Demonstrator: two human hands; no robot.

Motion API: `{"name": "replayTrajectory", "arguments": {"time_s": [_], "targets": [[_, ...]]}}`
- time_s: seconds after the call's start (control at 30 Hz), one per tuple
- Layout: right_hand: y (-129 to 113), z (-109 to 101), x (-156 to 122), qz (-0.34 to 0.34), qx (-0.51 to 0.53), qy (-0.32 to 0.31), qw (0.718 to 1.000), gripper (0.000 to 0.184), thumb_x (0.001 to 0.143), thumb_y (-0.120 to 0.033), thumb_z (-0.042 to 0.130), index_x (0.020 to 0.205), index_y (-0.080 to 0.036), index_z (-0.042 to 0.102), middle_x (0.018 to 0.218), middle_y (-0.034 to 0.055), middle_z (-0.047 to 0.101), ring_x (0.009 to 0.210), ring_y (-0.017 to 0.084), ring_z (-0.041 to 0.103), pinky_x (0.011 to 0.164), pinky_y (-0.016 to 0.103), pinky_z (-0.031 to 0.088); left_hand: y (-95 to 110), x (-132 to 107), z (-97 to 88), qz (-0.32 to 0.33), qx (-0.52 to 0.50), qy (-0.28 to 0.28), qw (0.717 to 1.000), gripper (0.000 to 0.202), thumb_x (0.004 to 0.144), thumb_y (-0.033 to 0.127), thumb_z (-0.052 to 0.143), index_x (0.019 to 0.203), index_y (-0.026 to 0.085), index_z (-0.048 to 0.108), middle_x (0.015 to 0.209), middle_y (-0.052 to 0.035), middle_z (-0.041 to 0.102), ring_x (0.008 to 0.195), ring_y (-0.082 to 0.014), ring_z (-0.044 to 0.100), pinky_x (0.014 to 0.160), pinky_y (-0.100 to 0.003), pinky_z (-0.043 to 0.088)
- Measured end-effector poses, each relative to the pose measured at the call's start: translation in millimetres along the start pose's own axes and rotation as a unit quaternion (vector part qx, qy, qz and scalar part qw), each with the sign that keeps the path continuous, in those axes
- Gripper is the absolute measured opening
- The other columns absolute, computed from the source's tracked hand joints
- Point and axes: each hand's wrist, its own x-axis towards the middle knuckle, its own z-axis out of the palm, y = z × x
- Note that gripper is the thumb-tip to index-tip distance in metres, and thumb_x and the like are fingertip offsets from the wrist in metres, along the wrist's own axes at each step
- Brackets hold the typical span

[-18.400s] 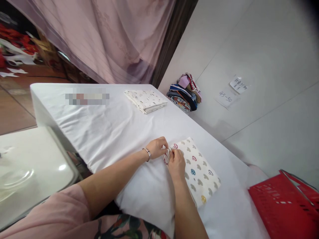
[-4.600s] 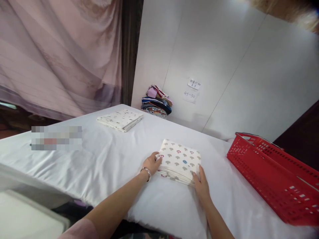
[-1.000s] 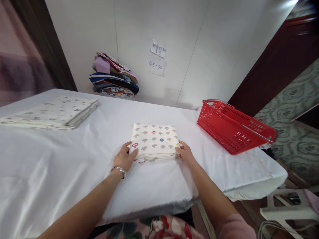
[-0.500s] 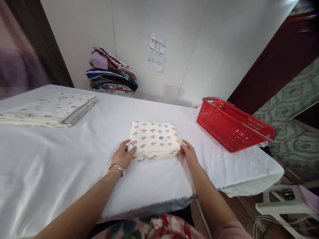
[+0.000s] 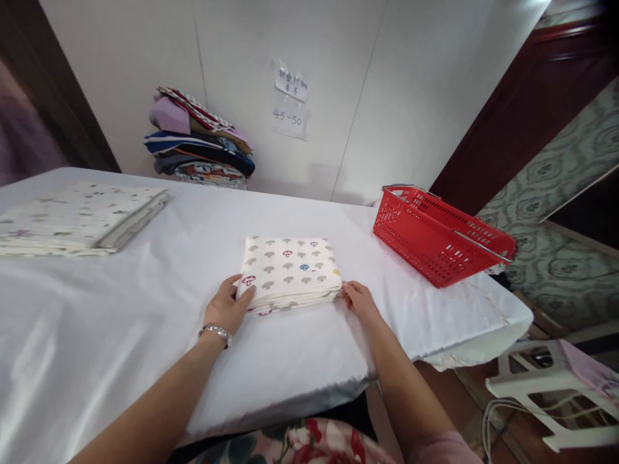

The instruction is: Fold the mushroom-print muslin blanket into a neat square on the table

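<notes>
A white folded cloth (image 5: 290,264) printed with mushrooms lies in front of me in a neat layered rectangle. My left hand (image 5: 227,306) grips its near left corner, thumb on top and fingers along the side edge. At the near right corner, my right hand (image 5: 358,298) takes the layered edge between thumb and fingers; some of its fingertips are hidden. The cloth rests on a white tablecloth (image 5: 188,270). Over on the left lies a larger folded cloth (image 5: 82,212) with small scattered prints.
A red plastic basket (image 5: 435,238) with metal handles stands on the table's right side. By the wall is a pile of folded fabrics (image 5: 203,138). Paper labels (image 5: 290,116) hang on the wall. A white plastic stool (image 5: 546,380) stands on the floor at right.
My view has turned slightly to the right, so things sit further left. The right fingers have closed in on the cloth's near right corner; the cloth looks otherwise unchanged.
</notes>
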Motion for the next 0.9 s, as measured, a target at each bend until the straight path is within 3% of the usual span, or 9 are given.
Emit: {"name": "replayTrajectory", "arguments": {"time_s": [0.17,0.37,0.43,0.57,0.67,0.77,0.9], "targets": [[-2.9,5.5,2.4,0.002,-0.002,-0.023,1.000,0.035,0.070,-0.050,0.056,0.059,-0.017,0.049,0.050,-0.0048,0.048,0.040,0.006,0.034,0.039,0.020,0.021,-1.9,0.3,1.4,0.004,0.000,0.005,1.000,0.050,0.073,0.052,0.049,0.114,0.024,0.049,0.065,0.0046,0.054,0.061,-0.0129,0.053,0.055,-0.022,0.037],[1.4,12.1,4.9,-0.057,-0.072,0.042,0.995,0.031,0.069,-0.040,0.057,0.050,-0.019,0.043,0.039,-0.0079,0.036,0.041,0.008,0.032,0.044,0.022,0.026,-2.3,-0.1,2.0,0.016,0.004,0.009,1.000,0.050,0.073,0.051,0.049,0.115,0.025,0.048,0.064,0.0049,0.054,0.061,-0.0134,0.054,0.055,-0.023,0.038],[2.4,12.3,4.9,-0.069,-0.107,0.051,0.991,0.028,0.068,-0.039,0.058,0.052,-0.019,0.048,0.043,-0.0067,0.041,0.044,0.009,0.037,0.046,0.023,0.029,-3.0,0.7,2.1,0.015,0.005,0.006,1.000,0.049,0.074,0.051,0.049,0.114,0.025,0.049,0.063,0.0048,0.054,0.061,-0.0137,0.054,0.056,-0.023,0.039],[-0.2,11.1,-0.1,-0.147,-0.192,0.119,0.963,0.020,0.072,-0.037,0.056,0.077,-0.019,0.059,0.068,-0.0015,0.058,0.058,0.013,0.050,0.054,0.025,0.038,-8.7,2.9,5.8,0.029,-0.014,0.021,0.999,0.053,0.073,0.052,0.052,0.116,0.023,0.048,0.075,0.0017,0.059,0.063,-0.0141,0.055,0.058,-0.025,0.043],[-7.0,13.5,-6.0,-0.271,-0.246,0.117,0.923,0.017,0.079,-0.031,0.049,0.086,-0.020,0.060,0.088,0.0034,0.060,0.078,0.016,0.054,0.064,0.027,0.042,-12.8,1.9,9.2,0.122,-0.020,0.089,0.988,0.051,0.073,0.050,0.053,0.115,0.020,0.051,0.097,-0.0047,0.058,0.071,-0.0150,0.056,0.063,-0.027,0.045],[-15.2,20.0,-8.0,-0.368,-0.294,0.048,0.881,0.016,0.082,-0.024,0.048,0.090,-0.023,0.062,0.096,0.0041,0.061,0.094,0.018,0.051,0.079,0.031,0.042,-10.1,-3.0,9.7,0.279,0.047,0.149,0.948,0.035,0.078,0.043,0.052,0.105,0.022,0.059,0.108,-0.0069,0.056,0.092,-0.0199,0.054,0.079,-0.033,0.042],[-22.1,28.1,-2.0,-0.376,-0.377,-0.023,0.846,0.019,0.084,-0.020,0.050,0.093,-0.027,0.065,0.093,0.0019,0.062,0.090,0.018,0.051,0.080,0.033,0.040,3.0,-9.8,13.0,0.404,0.132,0.112,0.898,0.019,0.083,0.033,0.050,0.091,0.025,0.064,0.101,-0.0036,0.062,0.101,-0.0220,0.050,0.088,-0.039,0.034]]}}
